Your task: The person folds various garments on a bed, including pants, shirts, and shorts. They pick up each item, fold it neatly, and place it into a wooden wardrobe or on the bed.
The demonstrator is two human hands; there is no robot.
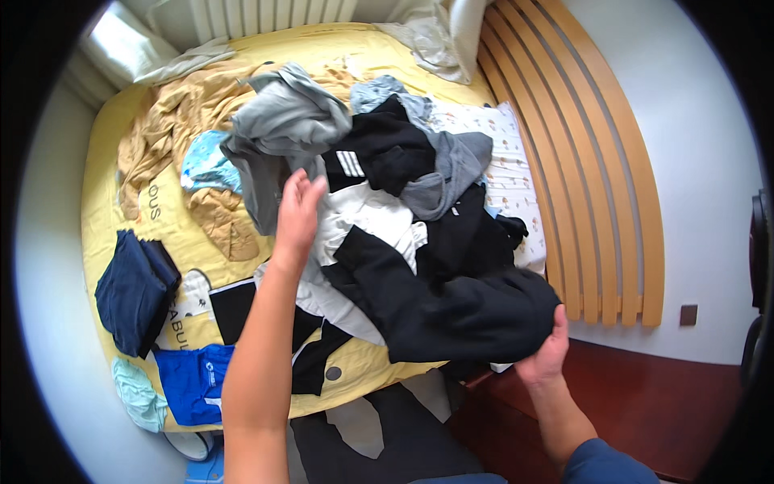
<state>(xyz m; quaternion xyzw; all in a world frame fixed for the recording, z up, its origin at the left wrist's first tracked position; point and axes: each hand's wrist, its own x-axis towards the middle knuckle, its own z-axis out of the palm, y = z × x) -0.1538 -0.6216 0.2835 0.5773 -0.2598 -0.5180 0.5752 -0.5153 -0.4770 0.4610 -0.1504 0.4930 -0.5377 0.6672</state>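
Note:
My right hand [547, 354] grips the edge of a black garment [459, 314], thumb on top, and the cloth stretches leftward over the pile. My left hand [300, 212] is up against a grey garment [287, 115] that stands bunched at the pile's far side. Whether its fingers pinch that cloth is hard to tell. Between the two hands lies a crumpled white garment [369, 218]. Beyond it are a black garment with white stripes [387, 145] and a darker grey one [450, 175].
A yellow sheet [417, 366] covers the bed. At left lie folded navy clothing [136, 290], a blue garment [190, 378] and a mint cloth [138, 393]. A tan blanket [163, 121] is crumpled behind. A slatted wooden headboard [595, 181] and dark red wooden surface [653, 399] stand right.

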